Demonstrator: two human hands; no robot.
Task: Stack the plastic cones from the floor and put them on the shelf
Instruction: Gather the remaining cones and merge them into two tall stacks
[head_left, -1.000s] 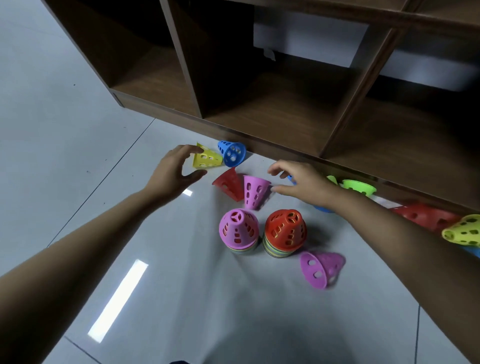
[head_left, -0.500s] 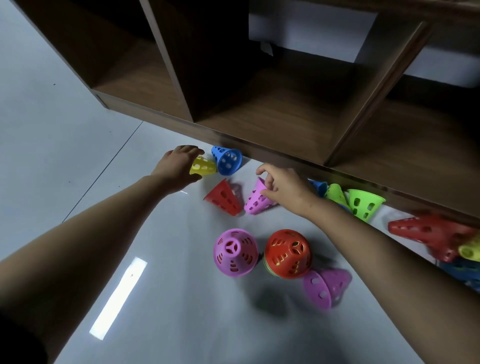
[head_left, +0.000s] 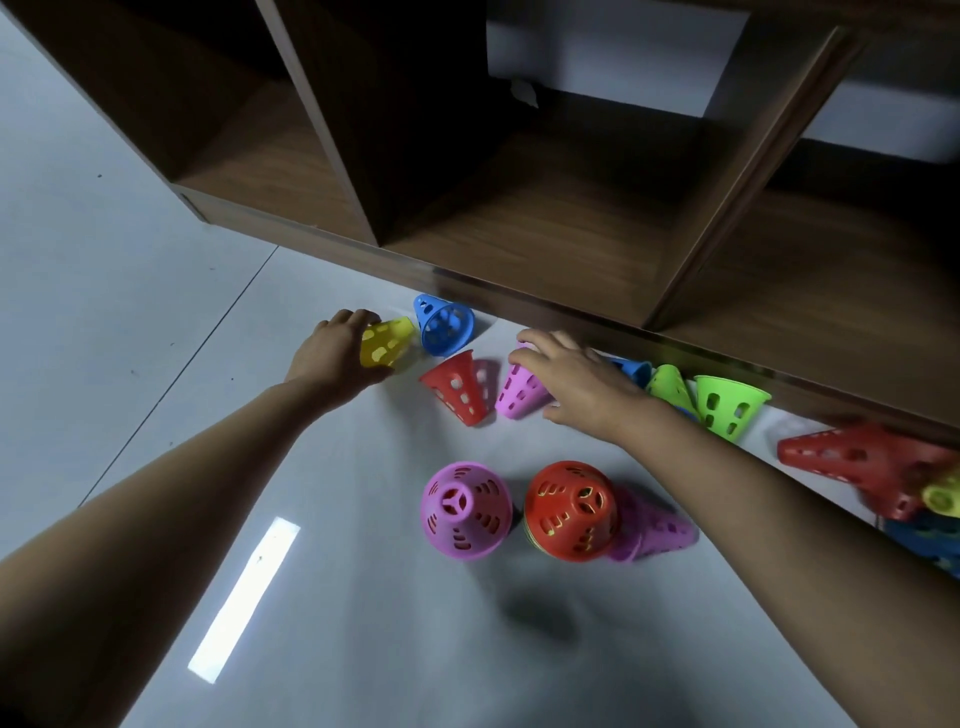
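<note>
Two cones were in the hands at this moment. The left hand (head_left: 337, 353) had its fingers curled round the yellow cone (head_left: 387, 343), which lay on its side on the floor (head_left: 363, 597) just in front of the shelf (head_left: 545, 228). The right hand (head_left: 576, 387) was closed over the pink cone (head_left: 519, 392), also lying on the floor near the shelf's front edge.

These cones look light, thin and rather stiff, with many holes in the wall. I judge that they slide easily on the smooth floor and may bend a little if squeezed hard. A hold around the wide rim seems the safest.

Farther out from the shelf stood the pink-topped stack (head_left: 464, 512) and the red-topped stack (head_left: 570, 512), both with the narrow end up. A blue cone (head_left: 445, 325) lay close under the shelf edge, just beside the yellow one. A red cone (head_left: 454, 387) lay just beside the pink one and could be knocked when it is lifted. More loose cones, among them a green cone (head_left: 730, 405), lay along the foot of the shelf on the right side.
</note>
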